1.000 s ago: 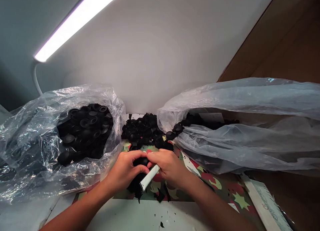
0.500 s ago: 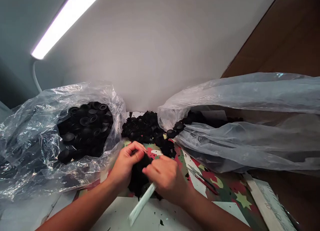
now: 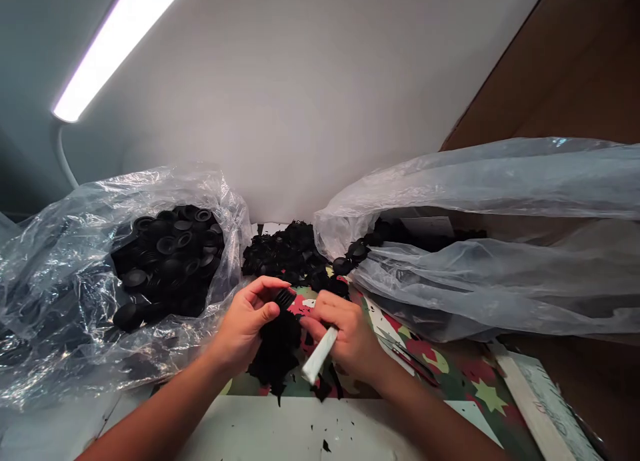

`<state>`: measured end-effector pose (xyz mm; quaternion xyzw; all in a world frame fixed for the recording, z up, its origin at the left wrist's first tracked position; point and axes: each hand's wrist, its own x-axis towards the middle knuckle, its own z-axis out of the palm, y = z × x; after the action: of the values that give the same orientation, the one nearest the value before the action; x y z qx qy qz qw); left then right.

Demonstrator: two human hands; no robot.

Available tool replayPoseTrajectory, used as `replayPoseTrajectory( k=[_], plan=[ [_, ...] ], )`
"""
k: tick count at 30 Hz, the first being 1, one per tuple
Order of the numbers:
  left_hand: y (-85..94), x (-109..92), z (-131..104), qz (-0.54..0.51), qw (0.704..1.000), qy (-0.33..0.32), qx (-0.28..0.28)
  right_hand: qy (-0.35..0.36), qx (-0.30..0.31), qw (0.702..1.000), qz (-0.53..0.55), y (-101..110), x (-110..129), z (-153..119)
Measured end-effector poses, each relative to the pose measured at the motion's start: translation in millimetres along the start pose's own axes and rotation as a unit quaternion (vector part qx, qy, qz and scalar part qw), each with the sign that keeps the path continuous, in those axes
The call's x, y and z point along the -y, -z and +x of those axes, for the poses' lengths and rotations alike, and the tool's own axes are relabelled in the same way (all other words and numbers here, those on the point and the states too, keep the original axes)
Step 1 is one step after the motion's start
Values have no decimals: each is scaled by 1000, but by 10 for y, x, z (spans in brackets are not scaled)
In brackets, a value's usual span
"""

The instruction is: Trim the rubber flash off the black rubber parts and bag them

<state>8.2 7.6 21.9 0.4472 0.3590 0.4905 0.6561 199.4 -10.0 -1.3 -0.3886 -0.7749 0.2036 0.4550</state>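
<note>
Between the thumb and fingers of my left hand (image 3: 250,318) is a small black ribbed rubber part (image 3: 285,298). My right hand (image 3: 345,324) is closed around a tool with a white handle (image 3: 320,356); its working end is hidden by my fingers. The handle sticks out toward me, down and to the left. Below and between my hands lies a heap of black rubber scraps (image 3: 276,348). Beyond them is a larger pile of black trimmings (image 3: 285,248). To the right of my right hand, scissors (image 3: 407,356) lie on the patterned table cover.
At left, a clear plastic bag (image 3: 65,281) opens on many black round rubber pieces (image 3: 170,261). Another plastic bag (image 3: 475,288) at right has black pieces at its mouth. A lamp (image 3: 120,44) shines above. A white board (image 3: 280,428) with black crumbs lies nearest me.
My right hand has drawn away from my left, to the right, and the white handle moved with it. The ribbed black part now shows in my left fingers.
</note>
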Motion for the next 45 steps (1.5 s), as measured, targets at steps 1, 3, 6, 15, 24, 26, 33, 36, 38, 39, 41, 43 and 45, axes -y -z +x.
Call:
replayPoseTrajectory(
  k=[1, 3, 6, 15, 24, 26, 33, 36, 38, 39, 41, 43, 45],
  plan=[
    [16, 9, 4, 12, 1000, -10, 9, -29, -18, 999, 32, 3, 8, 10],
    [46, 31, 11, 49, 997, -45, 36, -83, -44, 991, 90, -1, 32, 25],
    [73, 62, 12, 92, 988, -90, 86, -117, -52, 982, 142, -25, 70, 25],
    [16, -67, -80, 301, 939, -163, 24, 48, -157, 986, -41, -61, 52, -22],
    [18, -129, -45, 302, 952, -11, 45, 113, -57, 989, -78, -13, 90, -21],
    [40, -142, -41, 342, 938, -33, 45, 18, -61, 998, 14, 14, 87, 17],
    [47, -62, -61, 460, 867, -177, 71, -154, 55, 981, 102, -10, 96, 89],
    [24, -59, -82, 489, 845, -208, 60, -100, 52, 993, -30, -31, 74, 82],
    [24, -76, -88, 501, 833, -229, 51, -52, 72, 987, -131, -34, 53, 85],
    [31, -86, -87, 506, 826, -241, 53, -29, 87, 982, -167, -35, 45, 91],
    [56, -104, -83, 520, 810, -263, 71, 3, 120, 972, -201, -35, 36, 110],
    [93, -110, -76, 535, 791, -281, 94, 17, 145, 968, -203, -36, 36, 134],
    [130, -100, -74, 545, 782, -285, 104, 23, 156, 967, -199, -39, 34, 154]
  ],
)
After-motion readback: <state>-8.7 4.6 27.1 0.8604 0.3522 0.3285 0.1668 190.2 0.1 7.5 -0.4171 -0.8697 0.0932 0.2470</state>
